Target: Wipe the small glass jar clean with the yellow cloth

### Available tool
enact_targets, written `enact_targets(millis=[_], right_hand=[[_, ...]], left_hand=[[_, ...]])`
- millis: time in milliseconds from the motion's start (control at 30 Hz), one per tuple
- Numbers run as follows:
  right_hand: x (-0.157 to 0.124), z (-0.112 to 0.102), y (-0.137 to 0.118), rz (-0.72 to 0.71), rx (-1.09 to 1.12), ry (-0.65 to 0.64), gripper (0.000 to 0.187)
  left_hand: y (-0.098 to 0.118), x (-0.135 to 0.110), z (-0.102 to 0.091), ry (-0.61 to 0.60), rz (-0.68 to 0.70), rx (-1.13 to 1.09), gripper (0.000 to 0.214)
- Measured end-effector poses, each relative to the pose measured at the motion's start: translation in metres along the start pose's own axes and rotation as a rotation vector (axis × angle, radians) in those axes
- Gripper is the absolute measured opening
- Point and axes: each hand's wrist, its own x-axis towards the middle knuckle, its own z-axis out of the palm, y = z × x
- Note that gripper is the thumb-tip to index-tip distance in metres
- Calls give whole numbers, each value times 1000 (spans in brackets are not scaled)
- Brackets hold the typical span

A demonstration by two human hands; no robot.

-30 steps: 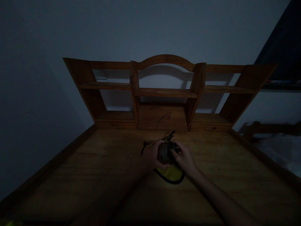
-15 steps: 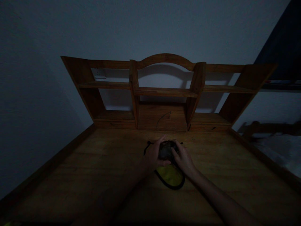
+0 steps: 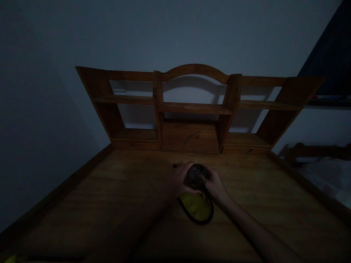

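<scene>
Nearest us on the brown wooden counter (image 3: 260, 190) lies a rounded yellow, black-edged piece (image 3: 196, 210). Just beyond, toward the counter's back edge, our left hand (image 3: 179, 180) and right hand (image 3: 216, 185), both half-curled, grip a dark rounded object (image 3: 194, 178), material unclear.

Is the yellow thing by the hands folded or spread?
Spread at the near end: the yellow piece shows broad inside its black edge. The left hand and right hand hide the rest; cannot tell there.

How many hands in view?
2: left hand cupping the left side of a dark rounded object; right hand gripping its right side. Some fingers are hidden.
</scene>
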Motion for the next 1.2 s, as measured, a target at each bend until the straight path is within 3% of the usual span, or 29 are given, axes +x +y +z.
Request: enact_targets(millis=[233,633,1033,1200], right_hand=[[-1,0,-7,-11,-26,-3,24],[-3,-3,-6,-74,-182,-23,28],[-6,-7,-11,-94,-247,-29,29],[-6,-7,-12,-57,-234,-14,23]], left_hand=[[1,1,-6,26,43,42,103],[-3,0,-4,22,-14,-38,106],[-9,0,0,-76,-23,-124,109],[3,1,-10,-116,-19,-215,95]])
